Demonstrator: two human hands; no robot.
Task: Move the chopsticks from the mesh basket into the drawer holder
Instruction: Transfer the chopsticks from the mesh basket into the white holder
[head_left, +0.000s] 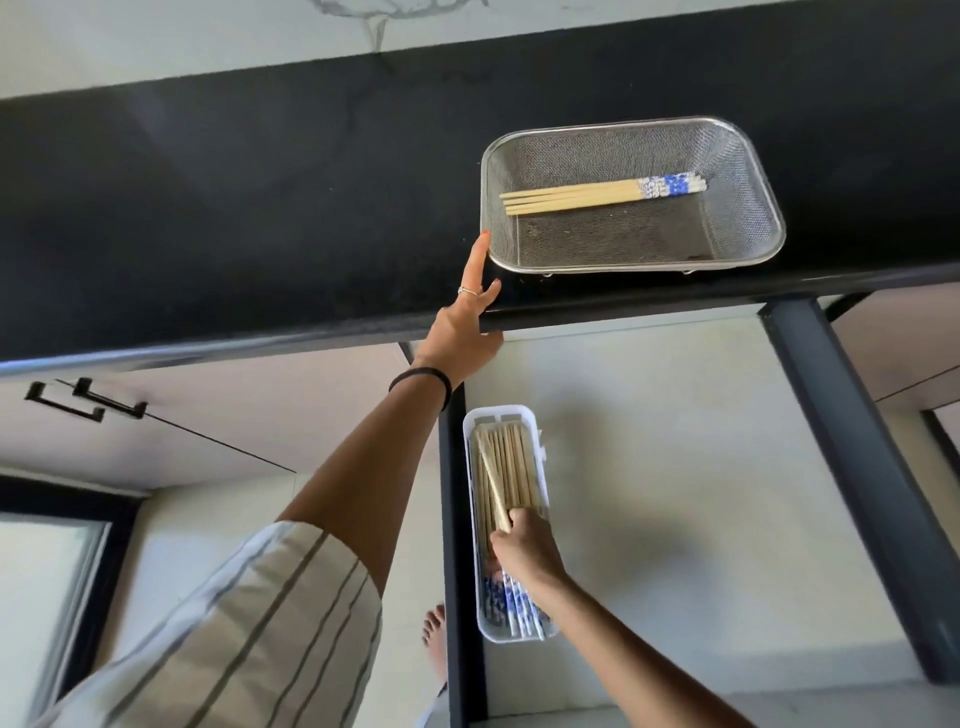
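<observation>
A steel mesh basket (748, 171) stands on the black counter and holds several wooden chopsticks (582, 196) with blue-and-white patterned ends. My left hand (465, 322) rests on the counter edge, fingers spread, one fingertip touching the basket's left rim. Below, in the open drawer, a white holder (540, 431) is full of the same kind of chopsticks. My right hand (524, 551) lies over the holder and grips a few chopsticks (491, 478) that slant across the others inside.
The drawer (701, 493) has a pale floor and dark metal side rails (852, 457). Closed cabinet fronts with black handles (85, 400) lie to the left. A bare foot (436, 639) shows beside the drawer.
</observation>
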